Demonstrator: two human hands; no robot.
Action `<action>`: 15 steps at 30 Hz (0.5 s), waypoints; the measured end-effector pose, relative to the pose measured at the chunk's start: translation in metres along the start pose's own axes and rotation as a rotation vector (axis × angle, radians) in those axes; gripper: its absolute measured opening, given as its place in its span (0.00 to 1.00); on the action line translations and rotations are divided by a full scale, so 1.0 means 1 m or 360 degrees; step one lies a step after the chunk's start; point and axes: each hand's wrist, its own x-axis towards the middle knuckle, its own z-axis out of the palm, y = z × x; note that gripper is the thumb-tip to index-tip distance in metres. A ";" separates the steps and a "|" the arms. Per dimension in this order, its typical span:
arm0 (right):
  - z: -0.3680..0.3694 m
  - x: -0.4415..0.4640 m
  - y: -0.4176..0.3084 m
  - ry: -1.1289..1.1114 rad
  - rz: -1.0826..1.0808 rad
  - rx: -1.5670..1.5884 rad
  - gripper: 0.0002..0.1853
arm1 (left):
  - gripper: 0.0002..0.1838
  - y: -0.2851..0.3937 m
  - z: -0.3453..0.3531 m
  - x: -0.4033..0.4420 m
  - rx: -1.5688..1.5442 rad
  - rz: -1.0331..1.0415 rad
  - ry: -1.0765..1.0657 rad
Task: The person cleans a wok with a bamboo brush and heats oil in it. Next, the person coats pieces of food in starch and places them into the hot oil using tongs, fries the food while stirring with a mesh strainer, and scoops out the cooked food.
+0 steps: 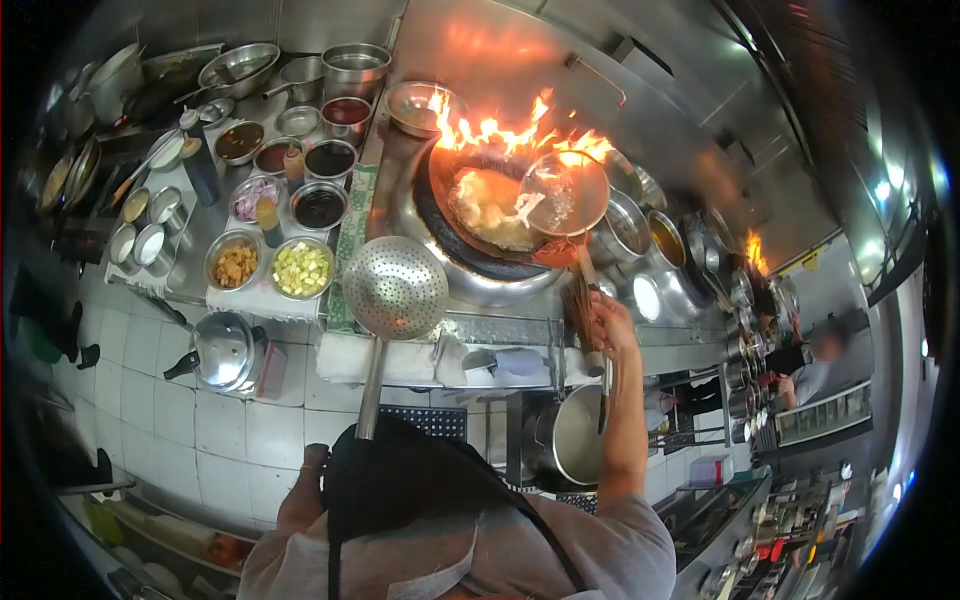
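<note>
My right hand (pixel 612 322) is closed around the long handle of a round strainer (pixel 566 195), whose bowl is over the wok (pixel 432 185). Light-coloured food (pixel 485 200) shows in the wok, and flames (pixel 520 130) rise along its far rim. A bamboo brush (pixel 577 310) is beside my right hand. My left hand (pixel 315 458) hangs low near the apron, away from the stove, its fingers hard to make out. In front of me, a perforated skimmer (pixel 395 287) lies across the counter edge, its metal handle pointing toward my body.
To the left are bowls of diced green-white food (pixel 302 268), browned pieces (pixel 237 261) and sliced onion (pixel 257 200), with sauces and bottles (pixel 198 160). A pressure cooker (pixel 224 350) stands below. Right are metal pots (pixel 625 222), a large pot (pixel 578 435) and a distant person (pixel 805 380).
</note>
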 end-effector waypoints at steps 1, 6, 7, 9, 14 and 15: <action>0.001 0.003 0.001 0.0036 -0.0030 -0.0061 0.12 | 0.08 -0.002 0.000 0.001 -0.0059 -0.0016 0.0060; 0.004 0.021 -0.001 0.0105 -0.0221 -0.0282 0.14 | 0.08 0.009 -0.005 -0.015 0.0110 -0.0029 0.0232; 0.015 0.020 -0.005 0.0168 -0.0257 -0.0299 0.14 | 0.08 0.010 0.002 -0.015 0.0043 -0.0205 0.0078; 0.025 0.024 -0.019 0.0164 -0.0210 -0.0289 0.13 | 0.09 0.011 0.018 -0.023 0.0060 -0.0221 0.0062; 0.055 0.056 -0.037 -0.0018 -0.0158 -0.0162 0.14 | 0.11 0.030 0.036 -0.062 0.0070 -0.0339 -0.0083; 0.080 0.051 -0.052 -0.0052 -0.0226 -0.0215 0.14 | 0.11 0.032 0.041 -0.068 0.0123 -0.0280 -0.0095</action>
